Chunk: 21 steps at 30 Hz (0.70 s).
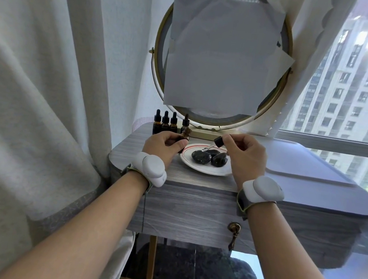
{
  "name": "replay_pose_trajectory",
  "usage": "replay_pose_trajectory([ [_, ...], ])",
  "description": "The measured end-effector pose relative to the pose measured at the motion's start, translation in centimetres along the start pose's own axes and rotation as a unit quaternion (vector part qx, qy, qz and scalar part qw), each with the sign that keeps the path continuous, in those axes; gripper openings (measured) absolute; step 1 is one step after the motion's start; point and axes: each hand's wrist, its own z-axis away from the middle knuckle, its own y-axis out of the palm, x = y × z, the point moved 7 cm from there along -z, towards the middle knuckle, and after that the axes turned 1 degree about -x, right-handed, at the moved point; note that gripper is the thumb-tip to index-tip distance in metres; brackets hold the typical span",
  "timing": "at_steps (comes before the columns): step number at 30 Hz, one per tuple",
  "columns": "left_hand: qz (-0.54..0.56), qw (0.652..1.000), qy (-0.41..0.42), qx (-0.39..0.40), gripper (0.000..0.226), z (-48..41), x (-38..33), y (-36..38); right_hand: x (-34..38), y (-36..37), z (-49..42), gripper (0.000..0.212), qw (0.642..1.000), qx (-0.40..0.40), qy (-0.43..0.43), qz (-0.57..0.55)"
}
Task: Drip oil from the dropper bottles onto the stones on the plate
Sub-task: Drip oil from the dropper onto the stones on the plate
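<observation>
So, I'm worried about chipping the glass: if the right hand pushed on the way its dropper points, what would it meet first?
Probably the left stone on the plate: the dropper in the right hand slants down and left, its tip seemingly above that stone. From one view the gap is unclear.

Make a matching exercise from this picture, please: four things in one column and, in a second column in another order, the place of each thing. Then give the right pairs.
Things
1. open bottle
2. dropper
3. stones
4. capped bottles

Places
A. lying on the plate
B. held in the left hand
C. standing in a row at the back of the table
D. pinched by the right hand, with the tip over a stone

Right pairs: 1-B, 2-D, 3-A, 4-C
</observation>
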Motion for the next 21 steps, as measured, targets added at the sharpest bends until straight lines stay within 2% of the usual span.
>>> replay_pose_trajectory([
  [6,-0.001,1.000,0.003,-0.004,0.020,0.04,-0.13,-0.02,0.45,0.53,0.23,0.013,0.999,0.036,-0.009,-0.014],
  [10,-0.006,1.000,0.004,-0.004,0.023,0.06,-0.26,-0.02,0.67,0.63,0.39,0.006,0.999,0.049,-0.006,-0.023],
  [21,-0.017,1.000,0.005,-0.003,0.024,0.15,-0.39,-0.05,0.01,-0.32,0.22,0.011,0.999,-0.006,0.021,-0.033],
])
